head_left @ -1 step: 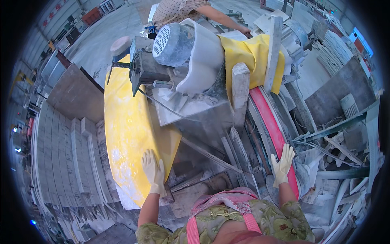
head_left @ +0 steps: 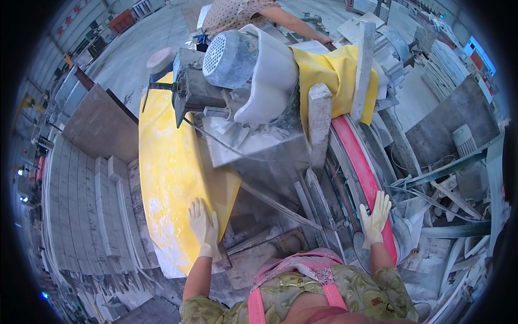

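Left hand (head_left: 204, 228) lies flat, fingers spread, on the yellow guard (head_left: 167, 173). Right hand (head_left: 374, 218) rests open-fingered against the red rail (head_left: 360, 162), gripping nothing; motor (head_left: 229, 51) well beyond both.

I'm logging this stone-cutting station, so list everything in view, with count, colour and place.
curved yellow machine guard: one, yellow, left of centre, under the left hand
ribbed grey electric motor: one, grey, top centre
curved red rail: one, red, right of centre, under the right hand
yellow cloth: one, yellow, draped top right
upright grey stone block: one, grey, centre
stacked grey stone slabs: many, grey, far left
co-worker's arm: one, top edge
gloved left hand: one, cream glove, flat on the guard
gloved right hand: one, cream glove, on the rail
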Motion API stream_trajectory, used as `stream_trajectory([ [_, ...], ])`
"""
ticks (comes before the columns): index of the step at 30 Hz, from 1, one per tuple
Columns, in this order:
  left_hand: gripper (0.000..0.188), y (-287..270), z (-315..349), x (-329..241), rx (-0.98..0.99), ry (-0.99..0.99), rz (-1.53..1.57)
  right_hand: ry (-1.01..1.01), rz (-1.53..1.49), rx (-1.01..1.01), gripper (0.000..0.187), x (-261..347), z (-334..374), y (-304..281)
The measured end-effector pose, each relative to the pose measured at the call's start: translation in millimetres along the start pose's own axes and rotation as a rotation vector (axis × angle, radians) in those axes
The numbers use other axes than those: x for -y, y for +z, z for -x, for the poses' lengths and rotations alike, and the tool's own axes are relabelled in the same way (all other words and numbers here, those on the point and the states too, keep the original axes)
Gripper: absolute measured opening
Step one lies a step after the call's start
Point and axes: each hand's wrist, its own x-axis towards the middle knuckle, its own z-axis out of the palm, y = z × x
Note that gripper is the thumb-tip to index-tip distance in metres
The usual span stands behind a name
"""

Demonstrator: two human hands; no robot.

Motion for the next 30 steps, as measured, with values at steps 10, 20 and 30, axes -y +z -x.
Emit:
stream_trajectory([
  [10,0.064,1.1,-0.1,-0.7,0.001,-0.004,-0.001,-0.003,0.004,-0.010,0.089,-0.9,0.1,2.0],
  [20,0.064,-0.7,-0.1,-1.1,0.004,-0.003,0.001,-0.003,-0.008,-0.007,0.088,-0.9,0.0,1.3],
  [30,0.064,-1.1,0.1,-0.6,0.001,0.002,0.002,-0.007,-0.040,-0.015,0.089,-1.6,0.2,1.9],
])
